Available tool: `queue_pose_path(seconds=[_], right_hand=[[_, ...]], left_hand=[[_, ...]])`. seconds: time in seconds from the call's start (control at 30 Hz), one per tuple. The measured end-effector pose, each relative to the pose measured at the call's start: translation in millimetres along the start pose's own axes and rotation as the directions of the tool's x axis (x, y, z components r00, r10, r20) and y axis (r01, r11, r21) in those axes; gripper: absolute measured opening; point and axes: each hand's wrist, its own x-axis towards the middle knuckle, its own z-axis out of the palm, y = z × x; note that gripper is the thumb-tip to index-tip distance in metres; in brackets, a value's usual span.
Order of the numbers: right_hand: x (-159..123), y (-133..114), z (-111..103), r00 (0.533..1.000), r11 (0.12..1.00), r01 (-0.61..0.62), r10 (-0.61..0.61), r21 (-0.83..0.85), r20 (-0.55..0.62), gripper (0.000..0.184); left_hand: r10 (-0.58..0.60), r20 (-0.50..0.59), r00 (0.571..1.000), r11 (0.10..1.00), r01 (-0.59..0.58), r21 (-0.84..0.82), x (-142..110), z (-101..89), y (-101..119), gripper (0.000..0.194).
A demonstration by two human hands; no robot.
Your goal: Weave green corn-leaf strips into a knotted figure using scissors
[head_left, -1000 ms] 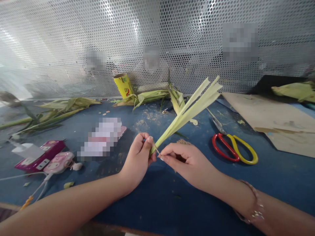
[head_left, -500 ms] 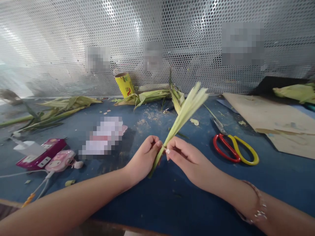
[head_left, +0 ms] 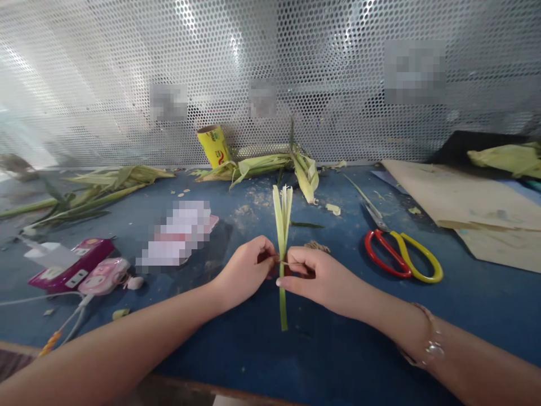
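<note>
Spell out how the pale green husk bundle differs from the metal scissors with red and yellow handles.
The pale green husk bundle is held between the left hand and right hand; the metal scissors with red and yellow handles lie untouched on the blue table.
The bundle fans out at its far end; the scissors narrow there.
The bundle's near end is narrow; the scissors' spreads into two loops.
Both are longer than wide.

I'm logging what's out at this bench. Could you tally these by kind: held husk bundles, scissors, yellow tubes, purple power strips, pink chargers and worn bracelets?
Held husk bundle: 1
Scissors: 1 pair, with one red and one yellow handle
Yellow tube: 1
Purple power strip: 1
Pink charger: 1
Bracelet: 1
Total: 6
</note>
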Motion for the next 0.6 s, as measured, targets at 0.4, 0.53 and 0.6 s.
queue_pose_path(seconds=[0.4, 0.53, 0.6], right_hand=[[-2, 7, -9, 0.998, 0.903, -0.058, 0.053, -0.426, -0.024, 0.036], [-2, 7, -12, 0.999, 0.843, -0.04, 0.034, -0.537, -0.02, 0.036], [-2, 8, -13, 0.999, 0.83, -0.037, 0.03, -0.556, -0.022, 0.036]], left_hand=[[0.125, 0.157, 0.98, 0.921, -0.173, 0.348, 5, -15.6, 1, 0.012], [0.222, 0.27, 0.937, 0.831, -0.326, 0.451, 4, -19.9, 3, 0.02], [0.253, 0.289, 0.923, 0.789, -0.37, 0.491, 3, -19.6, 2, 0.022]])
